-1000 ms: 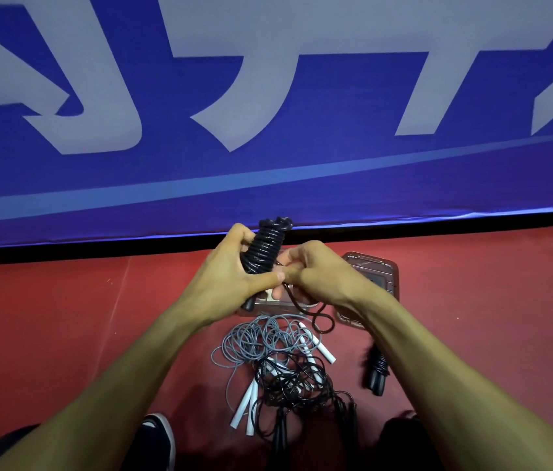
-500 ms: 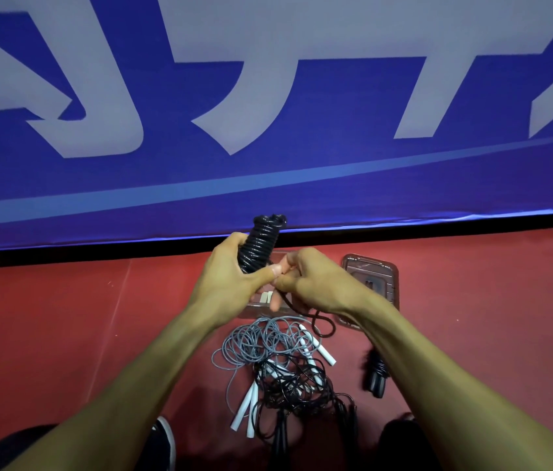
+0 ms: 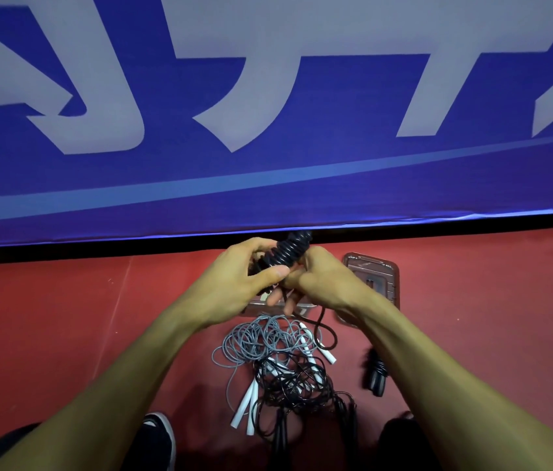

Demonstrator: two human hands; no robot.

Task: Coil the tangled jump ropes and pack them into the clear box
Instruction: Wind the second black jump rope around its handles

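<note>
right now i've got my left hand (image 3: 234, 283) wrapped around a tightly wound black rope bundle (image 3: 283, 254), thumb pressed across its lower turns, the bundle's top tilted up toward the blue banner (image 3: 268, 96). my right hand (image 3: 322, 283) is curled against the bundle's side, pinching its loose black tail (image 3: 319, 329), which hangs in a loop below my wrists. under my hands sits the clear box (image 3: 258, 307), mostly hidden, with its lid (image 3: 375, 277) lying just to the right on the red floor (image 3: 64, 317). nearer me, a grey rope (image 3: 254, 341) with white handles (image 3: 246, 404) is tangled with a thin black rope (image 3: 295, 382). another small black coiled rope (image 3: 375, 373) lies apart to the right.
</note>
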